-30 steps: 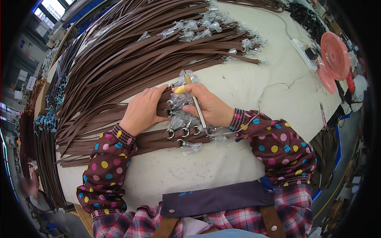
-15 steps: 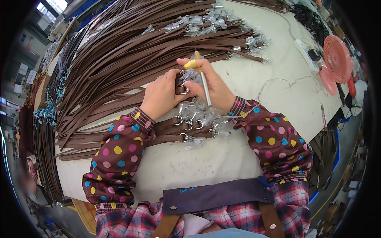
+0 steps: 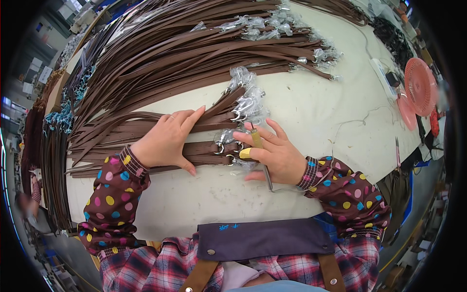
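Note:
My left hand (image 3: 168, 138) lies spread, thumb stretched out, over a bundle of flat brown straps (image 3: 202, 147) on the table. In my right hand (image 3: 282, 158) is a slim pen-shaped tool (image 3: 256, 138) with a dark pointed tip, a brass-coloured section, a silver shaft and a thin cord at its lower end. Its tip points away from me, and my other right fingers are spread. Yellow wrapping (image 3: 245, 153) covers one right finger. Beside these fingers are the straps' metal hooks in clear plastic wrap (image 3: 226, 136). Another wrapped group of hooks (image 3: 250, 100) lies just beyond.
A large pile of brown straps (image 3: 160, 63) covers the far left of the white table (image 3: 301, 107). At the right stand a pink fan (image 3: 419, 80) and a white power strip (image 3: 384, 78). Tweezers (image 3: 397, 151) lie near the right edge. Darker straps (image 3: 53, 185) hang at the left.
Both hands have come apart and nearer to me. My left hand has let go of the strap ends and opened flat on the straps. My right hand has lowered, still with the tool.

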Available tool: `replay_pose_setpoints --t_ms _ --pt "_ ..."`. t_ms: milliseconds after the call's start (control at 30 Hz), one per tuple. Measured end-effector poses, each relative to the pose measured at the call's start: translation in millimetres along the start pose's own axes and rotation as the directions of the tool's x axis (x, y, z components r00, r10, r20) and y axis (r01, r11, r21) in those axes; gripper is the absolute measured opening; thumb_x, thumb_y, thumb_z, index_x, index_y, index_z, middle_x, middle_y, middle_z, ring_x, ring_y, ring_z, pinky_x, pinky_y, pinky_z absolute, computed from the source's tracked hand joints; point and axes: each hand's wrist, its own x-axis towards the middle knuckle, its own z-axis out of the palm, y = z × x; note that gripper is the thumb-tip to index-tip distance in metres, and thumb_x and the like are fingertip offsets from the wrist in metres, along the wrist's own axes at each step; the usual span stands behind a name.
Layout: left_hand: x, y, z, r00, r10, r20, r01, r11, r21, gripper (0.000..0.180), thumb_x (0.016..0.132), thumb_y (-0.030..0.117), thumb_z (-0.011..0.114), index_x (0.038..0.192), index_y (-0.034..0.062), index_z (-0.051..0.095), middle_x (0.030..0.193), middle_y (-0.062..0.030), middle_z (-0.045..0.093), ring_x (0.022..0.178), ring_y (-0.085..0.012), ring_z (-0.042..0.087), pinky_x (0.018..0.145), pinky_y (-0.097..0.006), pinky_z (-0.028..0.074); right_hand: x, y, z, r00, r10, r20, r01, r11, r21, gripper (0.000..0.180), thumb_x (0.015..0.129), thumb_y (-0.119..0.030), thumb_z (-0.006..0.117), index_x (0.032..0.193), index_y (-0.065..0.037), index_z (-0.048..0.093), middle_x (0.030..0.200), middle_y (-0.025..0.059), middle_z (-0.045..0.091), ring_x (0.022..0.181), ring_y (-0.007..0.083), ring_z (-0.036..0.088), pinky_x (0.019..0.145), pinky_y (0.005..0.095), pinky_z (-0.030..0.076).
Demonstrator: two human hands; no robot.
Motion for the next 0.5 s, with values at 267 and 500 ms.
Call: replay_pose_setpoints --t_ms 267,500 --pt "11.4 22.9 26.1 0.961 -0.142 -0.236 0.149 0.989 0.01 0.091 0.057 0.024 0.081 0.135 0.0026 0.039 0.106 -0.0136 0.056 0.098 -0.0314 0.054 0.086 -0.038 0.044 -1.8 16.3 -7.5 0.973 0.137 -0.183 -0.133 0.99 0.036 0.055 0.073 -0.029 0.079 0.116 -0.014 0.048 0.141 0.0059 0.047 0.136 0.029 0.036 0.11 0.0543 0.021" --pt "49.0 34.9 35.9 0.91 -0.084 -0.405 0.093 0.996 0.003 0.084 0.057 0.036 0.084 0.124 0.002 0.048 0.094 -0.0112 0.059 0.089 -0.0291 0.058 0.076 -0.038 0.047 8.1 34.5 2.5 0.81 0.407 -0.423 -0.218 0.878 0.426 0.044 0.086 -0.017 0.069 0.119 -0.006 0.042 0.135 0.0174 0.051 0.136 0.0324 0.035 0.109 0.0418 0.029"
